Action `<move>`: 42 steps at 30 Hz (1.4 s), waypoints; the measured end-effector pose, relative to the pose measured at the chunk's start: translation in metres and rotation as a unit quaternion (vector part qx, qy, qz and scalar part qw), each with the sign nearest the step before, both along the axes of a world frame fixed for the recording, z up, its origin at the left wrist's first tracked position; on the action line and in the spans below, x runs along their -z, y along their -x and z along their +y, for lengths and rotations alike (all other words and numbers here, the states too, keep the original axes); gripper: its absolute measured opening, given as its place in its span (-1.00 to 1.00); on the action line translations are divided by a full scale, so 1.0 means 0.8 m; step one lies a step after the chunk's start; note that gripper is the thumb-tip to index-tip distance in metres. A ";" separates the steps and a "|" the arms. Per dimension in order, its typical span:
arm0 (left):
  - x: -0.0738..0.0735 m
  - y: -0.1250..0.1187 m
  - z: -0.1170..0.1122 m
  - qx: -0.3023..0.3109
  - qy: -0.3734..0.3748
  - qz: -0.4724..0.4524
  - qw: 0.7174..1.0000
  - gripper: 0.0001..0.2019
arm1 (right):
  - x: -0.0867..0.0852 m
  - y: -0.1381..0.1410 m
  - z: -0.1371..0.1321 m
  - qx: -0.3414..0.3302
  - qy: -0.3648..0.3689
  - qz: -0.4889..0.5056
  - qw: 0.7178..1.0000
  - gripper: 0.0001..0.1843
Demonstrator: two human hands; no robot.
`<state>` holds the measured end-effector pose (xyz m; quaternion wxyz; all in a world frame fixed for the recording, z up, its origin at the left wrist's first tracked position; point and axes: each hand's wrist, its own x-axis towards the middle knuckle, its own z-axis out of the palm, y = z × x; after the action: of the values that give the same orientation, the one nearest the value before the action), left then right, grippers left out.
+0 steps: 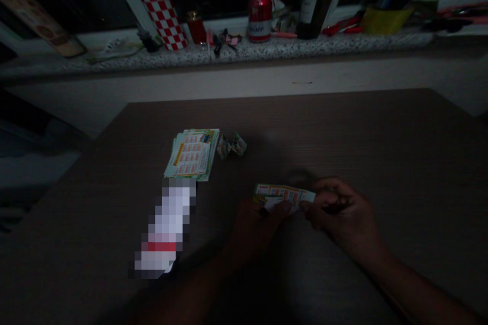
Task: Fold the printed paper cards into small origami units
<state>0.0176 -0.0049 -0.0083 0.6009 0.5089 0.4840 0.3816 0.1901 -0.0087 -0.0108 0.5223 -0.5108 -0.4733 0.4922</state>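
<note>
Both my hands grip one small printed calendar card (pixel 284 195) above the dark wood table. My left hand (pixel 255 223) pinches its left and lower part, thumb on top. At the card's right end, my right hand (pixel 346 210) has thumb and fingers closed on the edge. The card looks folded over along its length, with a pale part in front of the printed part. Further left lies a stack of similar calendar cards (pixel 192 155). Beside that stack stands a small folded paper piece (pixel 232 145) with a green print.
A lit, pixelated phone-like object (pixel 163 228) lies left of my hands on the table (pixel 362 137). Behind, a granite sill (pixel 236 51) holds a red can (pixel 260 18), a checkered bottle (pixel 165 20), a dark bottle (pixel 308 10) and a yellow container (pixel 385 20).
</note>
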 end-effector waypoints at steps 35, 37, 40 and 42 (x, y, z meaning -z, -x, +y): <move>-0.006 0.029 0.013 0.174 -0.010 0.036 0.984 -0.72 | 0.009 -0.006 0.001 -0.169 0.046 0.071 0.982 -0.94; -0.003 0.027 0.014 0.145 -0.004 0.029 0.989 -0.71 | 0.008 -0.005 0.001 -0.169 0.034 0.077 0.982 -0.90; 0.000 0.027 0.014 0.117 -0.004 0.037 0.992 -0.72 | 0.007 -0.003 0.001 -0.167 0.022 0.078 0.983 -0.85; 0.001 0.028 0.015 0.117 0.002 0.040 0.992 -0.74 | 0.007 -0.002 0.001 -0.161 0.024 0.074 0.984 -0.84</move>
<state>-0.0048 0.0068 -0.0090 0.6221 0.5758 0.4458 0.2874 0.1919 -0.0076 -0.0162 0.4573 -0.4021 -0.4978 0.6176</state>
